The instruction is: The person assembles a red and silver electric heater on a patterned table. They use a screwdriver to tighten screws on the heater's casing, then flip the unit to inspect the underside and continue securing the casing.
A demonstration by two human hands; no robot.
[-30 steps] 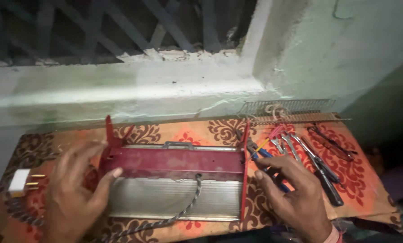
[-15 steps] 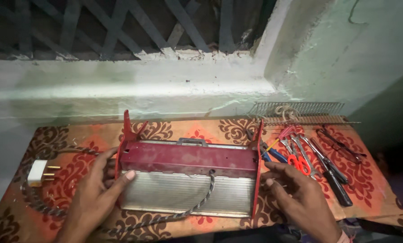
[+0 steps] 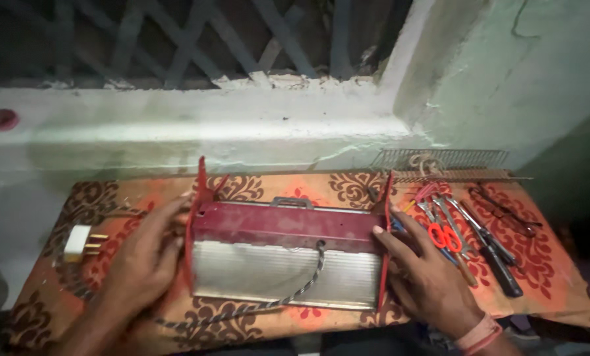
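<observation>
A red metal heater body [image 3: 285,227] with a ribbed silver reflector [image 3: 262,273] lies on the patterned table [image 3: 545,264]. My left hand [image 3: 147,260] grips its left red end plate, fingers wrapped round the edge. My right hand [image 3: 420,270] presses against the right end plate, thumb on the red casing. A braided cord [image 3: 308,280] runs out of the casing across the reflector toward the front edge. Its white plug [image 3: 84,242] lies at the table's left.
Red-handled scissors [image 3: 443,237], pliers and screwdrivers [image 3: 489,247] lie in a row right of the heater. A wire grille [image 3: 440,161] leans at the back right by the wall. A pale window ledge [image 3: 209,132] runs behind the table.
Both hands have closed in on the heater's two end plates. The left thumb has left the red casing, and the right hand has moved up against the right plate. The view has shifted.
</observation>
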